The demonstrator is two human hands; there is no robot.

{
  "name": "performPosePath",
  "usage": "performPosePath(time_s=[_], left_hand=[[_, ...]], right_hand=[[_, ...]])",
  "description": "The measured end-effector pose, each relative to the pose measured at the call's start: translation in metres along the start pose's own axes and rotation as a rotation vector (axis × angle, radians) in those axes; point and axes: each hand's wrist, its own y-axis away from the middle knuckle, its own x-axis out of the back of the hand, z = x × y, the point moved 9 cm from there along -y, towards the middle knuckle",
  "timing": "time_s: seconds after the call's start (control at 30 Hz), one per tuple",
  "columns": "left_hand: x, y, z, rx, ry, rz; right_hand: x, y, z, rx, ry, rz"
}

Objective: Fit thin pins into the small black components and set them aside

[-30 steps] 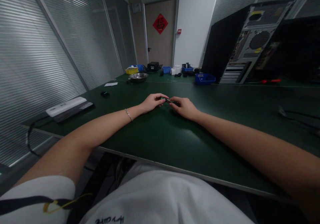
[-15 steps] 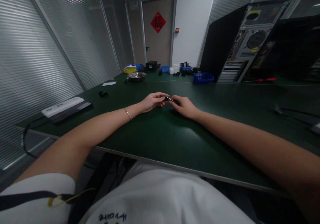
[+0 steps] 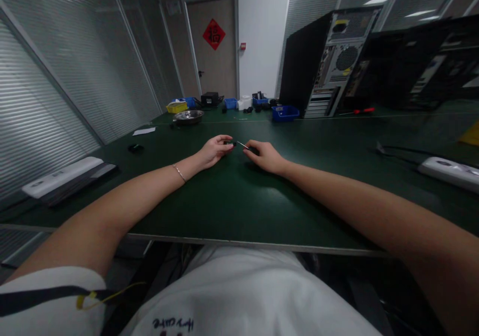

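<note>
Between the thumb and fingers of my left hand (image 3: 216, 151) is a small black part (image 3: 230, 144), too small to name. My right hand (image 3: 265, 155) is closed around a thin tool with a bright metal shaft (image 3: 242, 145), which looks like a small screwdriver; its handle is mostly hidden in the palm. The shaft's tip points left toward the black part, with a slight gap between them. Both hands are just above the green tabletop (image 3: 224, 211), near its middle.
A metal bowl (image 3: 188, 117) and a blue bin (image 3: 285, 113) stand toward the back. At the right rear rises a computer case (image 3: 310, 66), with a red-handled tool (image 3: 363, 110) beside it. Power strips lie left (image 3: 63, 176) and right (image 3: 449, 170).
The shaft's tip has come away from the black part, and my hands are slightly further apart. The camera's view has turned to the right.
</note>
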Motion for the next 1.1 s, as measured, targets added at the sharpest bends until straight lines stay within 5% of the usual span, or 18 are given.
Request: performPosePath(time_s=[0.77, 1.1], left_hand=[[0.002, 0.007, 0.002, 0.032, -0.202, -0.009], [-0.01, 0.006, 0.002, -0.047, -0.4, -0.121]], right_hand=[[-0.005, -0.007, -0.001, 0.059, -0.08, -0.024], [-0.004, -0.01, 0.002, 0.061, -0.089, 0.004]])
